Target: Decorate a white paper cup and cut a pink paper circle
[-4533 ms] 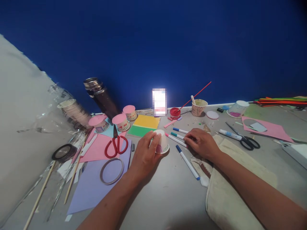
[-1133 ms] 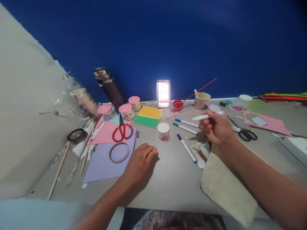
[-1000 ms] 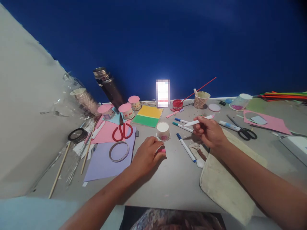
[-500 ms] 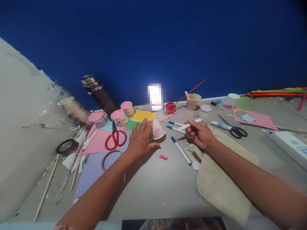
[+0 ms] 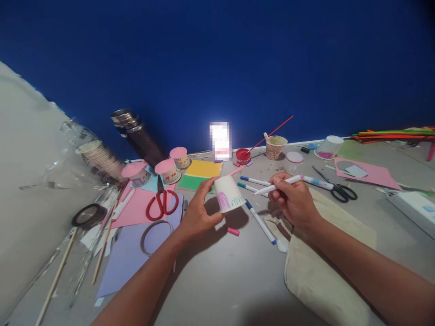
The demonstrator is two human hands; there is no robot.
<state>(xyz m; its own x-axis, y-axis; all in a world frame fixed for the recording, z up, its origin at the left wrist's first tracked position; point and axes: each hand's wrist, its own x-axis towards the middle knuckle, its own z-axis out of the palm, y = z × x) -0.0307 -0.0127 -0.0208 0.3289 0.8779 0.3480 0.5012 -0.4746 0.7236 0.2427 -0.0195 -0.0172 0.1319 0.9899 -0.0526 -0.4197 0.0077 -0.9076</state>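
Observation:
An upside-down white paper cup [image 5: 228, 191] with purple and green marker drawings is held, slightly tilted, by my left hand [image 5: 201, 210], fingers behind it and thumb at its rim. My right hand [image 5: 295, 199] grips a white felt-tip pen [image 5: 279, 184] with a pink end; its pink tip points left at the cup without touching it. A pink pen cap [image 5: 233, 232] lies on the table below the cup. Close to my right hand are a blue-capped marker [image 5: 261, 222] and two more markers, one blue [image 5: 254, 180] and one green [image 5: 250, 188].
Left lie red-handled scissors [image 5: 162, 203], tape rolls [image 5: 89, 214], coloured paper [image 5: 131, 253] and pink-topped cups [image 5: 166, 170]; a dark flask [image 5: 141, 140] stands behind. Right are a beige cloth [image 5: 326, 258], black scissors [image 5: 342, 192], a glue stick [image 5: 317, 182] and a power strip [image 5: 414, 210]. A red paint pot [image 5: 243, 155] is behind.
My left hand has lifted the cup toward me and right, turning it so green marks show beside the purple. My right hand with the pen has shifted slightly right and closer.

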